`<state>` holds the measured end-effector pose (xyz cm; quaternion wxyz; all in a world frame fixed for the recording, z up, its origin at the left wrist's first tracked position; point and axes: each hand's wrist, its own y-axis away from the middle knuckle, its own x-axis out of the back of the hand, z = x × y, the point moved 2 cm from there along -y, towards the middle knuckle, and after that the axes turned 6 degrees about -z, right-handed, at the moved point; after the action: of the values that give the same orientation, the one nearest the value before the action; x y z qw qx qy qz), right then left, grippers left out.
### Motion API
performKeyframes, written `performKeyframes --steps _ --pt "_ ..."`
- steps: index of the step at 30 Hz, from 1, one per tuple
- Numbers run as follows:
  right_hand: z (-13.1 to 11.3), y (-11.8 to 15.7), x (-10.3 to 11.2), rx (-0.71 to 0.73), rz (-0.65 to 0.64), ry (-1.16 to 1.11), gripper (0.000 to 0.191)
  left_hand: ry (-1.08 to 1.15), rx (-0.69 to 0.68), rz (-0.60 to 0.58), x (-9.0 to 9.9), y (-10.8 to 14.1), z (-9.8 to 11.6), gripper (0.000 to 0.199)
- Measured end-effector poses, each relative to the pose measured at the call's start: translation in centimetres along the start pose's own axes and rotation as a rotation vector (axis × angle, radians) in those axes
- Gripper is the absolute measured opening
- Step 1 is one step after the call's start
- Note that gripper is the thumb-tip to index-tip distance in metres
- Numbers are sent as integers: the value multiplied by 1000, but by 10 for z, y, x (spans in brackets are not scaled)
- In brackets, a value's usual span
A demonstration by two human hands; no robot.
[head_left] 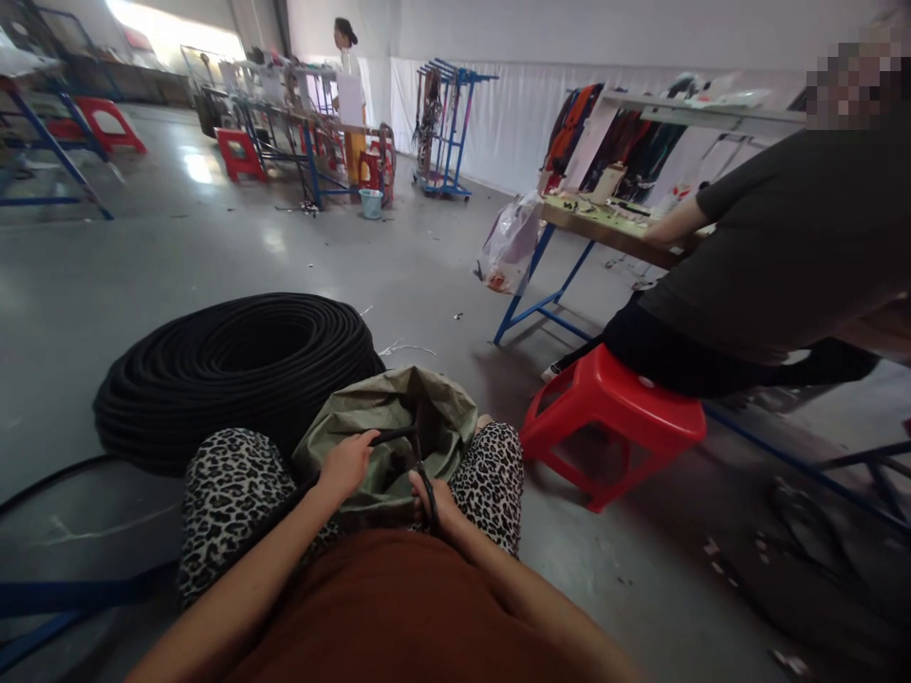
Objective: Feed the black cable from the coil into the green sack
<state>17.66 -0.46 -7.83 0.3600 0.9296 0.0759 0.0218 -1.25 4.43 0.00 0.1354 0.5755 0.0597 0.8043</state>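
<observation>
While hands grip cord and scissors, fingers partly hide both.

The stool looks like smooth, glossy plastic. The coil is matt black; the sack looks like creased cloth.

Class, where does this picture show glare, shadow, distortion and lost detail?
Head view: the window burns white and the floor glints; head view: shadow darkens the floor by the near stool; head view: the workbench leans, probably wide-angle distortion; head view: the scissors look soft, and pixel blocks cover the seated person's head.
</observation>
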Motion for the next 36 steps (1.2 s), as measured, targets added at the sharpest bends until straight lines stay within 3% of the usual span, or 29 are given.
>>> performKeyframes --steps 19,36 --pt "9 -17 3 72 -14 65 35 -85 -70 -37 -9 3 7 44" --pt "-5 -4 1 20 -9 91 33 -110 -68 -54 -1 7 12 43"
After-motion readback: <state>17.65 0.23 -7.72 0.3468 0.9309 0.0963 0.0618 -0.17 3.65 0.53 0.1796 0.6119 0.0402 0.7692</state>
